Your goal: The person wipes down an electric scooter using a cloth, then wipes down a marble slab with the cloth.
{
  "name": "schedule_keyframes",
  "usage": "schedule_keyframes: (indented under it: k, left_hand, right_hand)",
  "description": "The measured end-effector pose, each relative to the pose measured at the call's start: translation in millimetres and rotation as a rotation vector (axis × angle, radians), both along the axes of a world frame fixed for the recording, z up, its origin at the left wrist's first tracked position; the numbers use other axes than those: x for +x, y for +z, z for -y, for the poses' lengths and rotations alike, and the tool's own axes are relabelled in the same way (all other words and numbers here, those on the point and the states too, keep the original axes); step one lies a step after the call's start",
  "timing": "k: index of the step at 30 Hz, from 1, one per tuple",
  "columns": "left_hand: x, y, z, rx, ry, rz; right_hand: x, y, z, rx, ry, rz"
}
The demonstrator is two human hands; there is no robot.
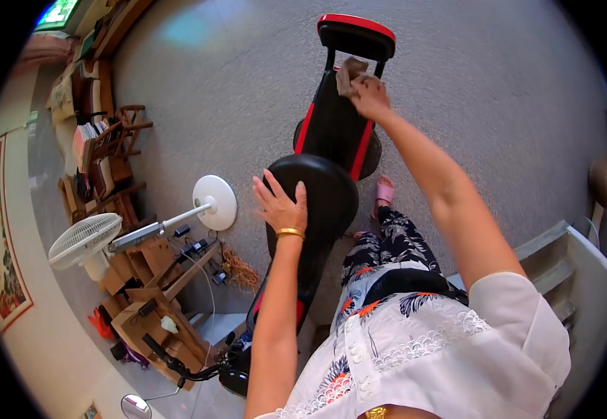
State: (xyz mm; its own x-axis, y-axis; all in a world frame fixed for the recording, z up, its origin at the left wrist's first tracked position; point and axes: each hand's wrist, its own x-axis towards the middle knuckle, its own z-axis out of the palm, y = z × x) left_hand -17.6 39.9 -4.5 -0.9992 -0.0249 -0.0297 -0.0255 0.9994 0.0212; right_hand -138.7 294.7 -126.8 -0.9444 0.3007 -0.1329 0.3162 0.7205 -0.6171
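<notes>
A black and red electric scooter stands before me, its round front seat near my body and its long rear seat beyond. My left hand lies with fingers spread on the left part of the front seat, a gold bracelet on its wrist. At the far end of the rear seat, my right hand grips a crumpled grey-brown cloth, close to the base of the backrest. The cloth touches the seat's end near the backrest frame. Handlebar and mirror show at the lower left.
A white standing fan with a round base is on the left, beside wooden boxes and chargers with cables. Wooden chairs line the left wall. Concrete-like steps lie at the right. Grey floor surrounds the scooter.
</notes>
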Motion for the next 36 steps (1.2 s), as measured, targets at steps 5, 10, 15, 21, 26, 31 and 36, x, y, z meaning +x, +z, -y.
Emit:
schedule_keyframes:
  k: [5,10,15,21,26,31,36]
  left_hand:
    - [4.7,-0.7,1.1,0.039,-0.061,-0.115]
    - [6.6,-0.5,2.9,0.094,-0.061,-0.142]
    - [8.4,1.2,-0.5,0.093,-0.045,-0.135]
    - [7.2,1.5,-1.3,0.077,-0.046,-0.129]
    - [8.8,0.5,-1.3,0.114,-0.055,-0.138]
    - [7.8,5.6,-2.6,0.124,-0.063,-0.143]
    - [7.8,3.1,-1.7,0.130,-0.061,-0.133]
  right_hand:
    - [62.4,-6.1,63.4,0.284,0.430,-0.175]
    - [81.0,-14.3,64.8,0.224,0.978,-0.564]
    - [-12.3,1.4,19.9,0.560,0.575,-0.486]
    - [-69.9,-19.4,9.0,0.317,0.335,-0.249]
    - [-35.4,-14.7,54.8,0.529,0.662,-0.424]
    - [14.8,-29.6,115.6,0.159,1.166,-0.501]
    - [5.2,-25.0,91.2,0.129,1.267,-0.616]
